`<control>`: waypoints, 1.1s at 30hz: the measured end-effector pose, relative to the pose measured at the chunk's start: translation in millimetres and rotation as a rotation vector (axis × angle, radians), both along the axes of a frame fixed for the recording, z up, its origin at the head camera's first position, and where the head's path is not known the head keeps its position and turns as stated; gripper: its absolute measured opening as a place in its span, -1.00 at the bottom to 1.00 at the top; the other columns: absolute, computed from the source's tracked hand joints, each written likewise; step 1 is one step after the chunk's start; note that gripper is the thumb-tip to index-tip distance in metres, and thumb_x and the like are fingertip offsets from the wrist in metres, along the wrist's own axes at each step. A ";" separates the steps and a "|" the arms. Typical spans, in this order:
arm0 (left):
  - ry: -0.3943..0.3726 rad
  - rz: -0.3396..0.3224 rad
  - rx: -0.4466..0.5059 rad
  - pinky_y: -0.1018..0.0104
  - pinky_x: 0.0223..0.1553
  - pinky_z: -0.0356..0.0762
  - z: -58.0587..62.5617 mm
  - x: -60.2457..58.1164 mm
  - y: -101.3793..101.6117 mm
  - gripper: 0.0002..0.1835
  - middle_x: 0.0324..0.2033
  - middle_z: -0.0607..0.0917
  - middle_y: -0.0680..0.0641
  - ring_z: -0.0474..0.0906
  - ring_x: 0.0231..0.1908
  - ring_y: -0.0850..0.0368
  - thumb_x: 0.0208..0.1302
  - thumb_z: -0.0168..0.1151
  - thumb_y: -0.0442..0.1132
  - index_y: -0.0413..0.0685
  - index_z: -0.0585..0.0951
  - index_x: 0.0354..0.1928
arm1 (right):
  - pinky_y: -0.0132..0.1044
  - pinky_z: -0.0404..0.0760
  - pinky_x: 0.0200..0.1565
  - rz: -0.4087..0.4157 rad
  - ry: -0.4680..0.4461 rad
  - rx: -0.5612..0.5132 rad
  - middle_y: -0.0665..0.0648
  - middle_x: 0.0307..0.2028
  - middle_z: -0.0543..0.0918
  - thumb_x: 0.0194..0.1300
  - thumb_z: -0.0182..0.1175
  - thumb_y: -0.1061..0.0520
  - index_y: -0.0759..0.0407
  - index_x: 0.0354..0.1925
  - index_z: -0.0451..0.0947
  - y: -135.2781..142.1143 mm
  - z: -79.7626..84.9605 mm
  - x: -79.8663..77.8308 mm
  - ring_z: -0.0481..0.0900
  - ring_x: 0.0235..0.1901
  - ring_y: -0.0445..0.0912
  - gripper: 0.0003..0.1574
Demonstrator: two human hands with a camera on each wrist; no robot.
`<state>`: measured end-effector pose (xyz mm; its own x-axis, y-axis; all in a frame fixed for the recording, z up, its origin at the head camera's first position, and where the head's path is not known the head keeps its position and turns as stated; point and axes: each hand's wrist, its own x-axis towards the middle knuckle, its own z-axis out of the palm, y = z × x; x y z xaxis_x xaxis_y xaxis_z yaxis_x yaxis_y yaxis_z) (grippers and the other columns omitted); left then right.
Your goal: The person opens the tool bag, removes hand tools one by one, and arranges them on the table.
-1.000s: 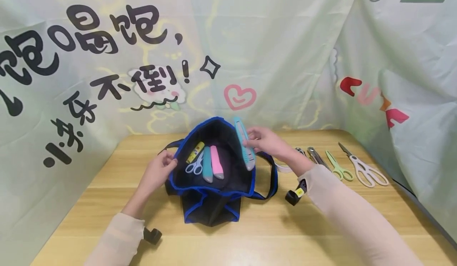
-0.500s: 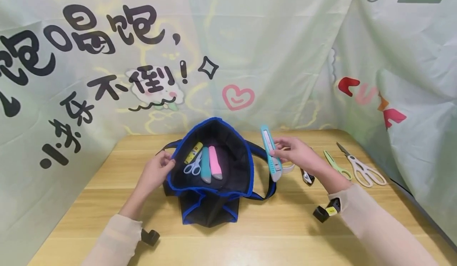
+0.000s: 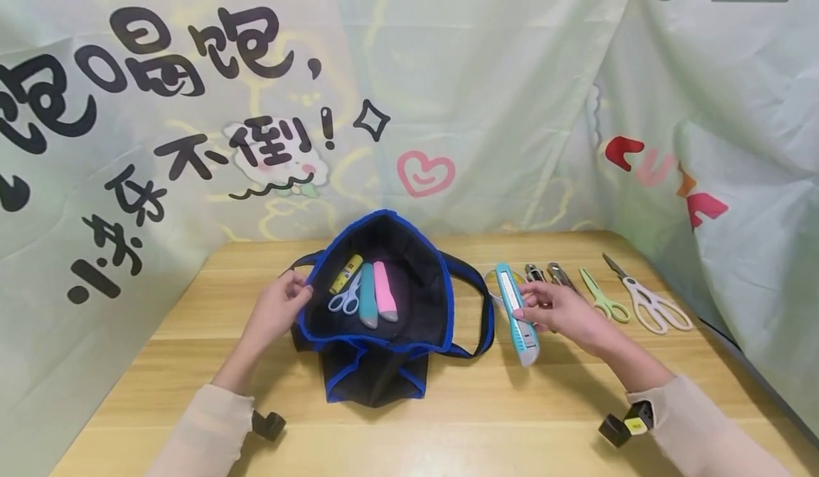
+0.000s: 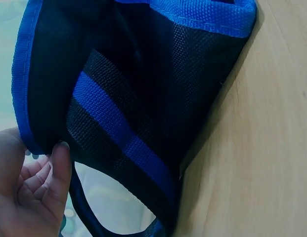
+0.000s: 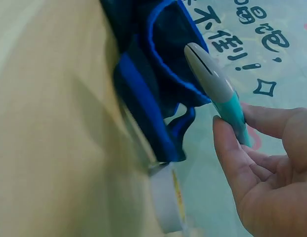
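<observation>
A black tote bag (image 3: 379, 376) with blue trim lies tipped with its mouth toward me in the head view. My left hand (image 3: 274, 310) pinches the bag's left rim between thumb and fingers; the left wrist view shows the thumb (image 4: 59, 163) on the fabric. To the right of the bag, my right hand (image 3: 569, 319) holds a teal utility knife (image 3: 521, 320) with a grey end, pinched above the table. Inside the bag are a yellow stick (image 3: 346, 274), light blue scissors (image 3: 346, 301), a teal-handled tool (image 3: 368, 296) and a pink one (image 3: 385, 291).
Behind my right hand lie two metallic tools, one a silver tool (image 3: 559, 272), partly hidden. Green scissors (image 3: 604, 298) and large white-handled scissors (image 3: 652, 305) lie further right. A white tape roll (image 5: 168, 197) stands beside the bag's strap (image 3: 483, 299). Printed cloth (image 3: 499, 93) hangs behind the table.
My right hand has carried the utility knife from the bag's right rim rightward and down, over the table. My left hand has stayed at the left rim.
</observation>
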<state>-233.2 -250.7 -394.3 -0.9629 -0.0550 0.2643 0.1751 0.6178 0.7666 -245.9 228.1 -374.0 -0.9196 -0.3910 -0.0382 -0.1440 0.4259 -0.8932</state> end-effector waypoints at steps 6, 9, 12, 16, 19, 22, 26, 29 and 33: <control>0.009 0.003 -0.001 0.27 -0.55 0.56 0.1 -0.3 1.5 -0.83 -0.40 0.65 -0.15 0.52 -0.59 0.06 0.35 0.19 -0.25 -0.21 0.51 -0.14 | -0.17 0.65 -0.22 0.028 -0.032 -0.039 0.26 -0.19 0.55 0.31 0.28 0.13 0.50 0.25 0.24 9.1 -15.9 12.6 0.57 -0.25 -0.02 -0.28; 0.010 0.002 -0.014 0.27 -0.55 0.55 0.4 0.1 2.0 -0.82 -0.40 0.64 -0.15 0.51 -0.59 0.06 0.35 0.19 -0.25 -0.22 0.51 -0.13 | -0.18 0.67 -0.22 0.041 -0.063 -0.071 0.27 -0.20 0.53 0.30 0.28 0.17 0.53 0.24 0.23 12.3 -24.4 21.0 0.59 -0.24 0.01 -0.28; 0.009 0.003 -0.023 0.27 -0.55 0.55 -0.1 0.7 2.3 -0.82 -0.41 0.64 -0.14 0.51 -0.60 0.06 0.35 0.19 -0.25 -0.22 0.51 -0.14 | -0.18 0.68 -0.23 0.039 -0.086 -0.072 0.26 -0.22 0.52 0.28 0.30 0.17 0.55 0.22 0.23 14.3 -32.8 29.4 0.59 -0.25 0.03 -0.27; 0.020 0.000 -0.033 0.27 -0.57 0.53 -0.3 1.4 2.3 -0.82 -0.41 0.63 -0.13 0.50 -0.60 0.08 0.35 0.19 -0.24 -0.22 0.51 -0.14 | -0.17 0.68 -0.22 0.026 -0.112 -0.063 0.26 -0.22 0.53 0.26 0.31 0.15 0.57 0.23 0.22 16.8 -42.0 36.7 0.60 -0.24 0.05 -0.23; 0.014 0.003 -0.037 0.27 -0.56 0.53 -1.9 2.8 2.2 -0.82 -0.41 0.63 -0.12 0.49 -0.60 0.08 0.36 0.19 -0.24 -0.22 0.52 -0.13 | -0.18 0.68 -0.22 0.019 -0.131 -0.056 0.25 -0.22 0.52 0.27 0.31 0.14 0.59 0.24 0.20 18.4 -47.2 40.1 0.60 -0.22 0.05 -0.20; 0.000 0.007 -0.035 0.27 -0.56 0.52 -3.5 3.7 2.5 -0.81 -0.41 0.63 -0.13 0.49 -0.59 0.08 0.36 0.19 -0.23 -0.21 0.52 -0.12 | -0.18 0.68 -0.23 0.015 -0.137 -0.051 0.24 -0.23 0.52 0.27 0.31 0.14 0.59 0.24 0.18 20.0 -50.2 43.4 0.60 -0.23 0.05 -0.20; -0.001 0.001 -0.031 0.26 -0.55 0.53 -4.5 1.8 2.5 -0.81 -0.40 0.63 -0.13 0.50 -0.59 0.06 0.37 0.18 -0.22 -0.20 0.51 -0.12 | -0.17 0.68 -0.25 0.035 -0.150 -0.056 0.23 -0.27 0.54 0.31 0.26 0.18 0.62 0.22 0.17 22.3 -51.9 46.9 0.60 -0.25 0.05 -0.25; 0.006 -0.002 -0.033 0.26 -0.55 0.53 -4.2 0.8 2.5 -0.82 -0.40 0.63 -0.13 0.49 -0.59 0.07 0.36 0.18 -0.23 -0.21 0.51 -0.13 | -0.17 0.68 -0.25 0.041 -0.154 -0.047 0.22 -0.28 0.55 0.32 0.25 0.18 0.62 0.20 0.18 22.8 -53.8 47.6 0.60 -0.26 0.04 -0.28; 0.008 0.002 -0.036 0.28 -0.54 0.51 -3.2 0.4 3.1 -0.82 -0.40 0.63 -0.13 0.49 -0.58 0.07 0.36 0.18 -0.23 -0.21 0.52 -0.13 | -0.19 0.68 -0.28 0.028 -0.132 -0.015 0.20 -0.30 0.54 0.30 0.27 0.15 0.59 0.18 0.23 22.1 -57.0 45.6 0.59 -0.29 0.01 -0.29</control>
<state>-232.8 -247.6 -397.5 -0.9605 -0.0470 0.2741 0.1803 0.6455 0.7422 -200.2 250.2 -431.0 -0.8955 -0.4184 -0.1516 -0.0369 0.4094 -0.9116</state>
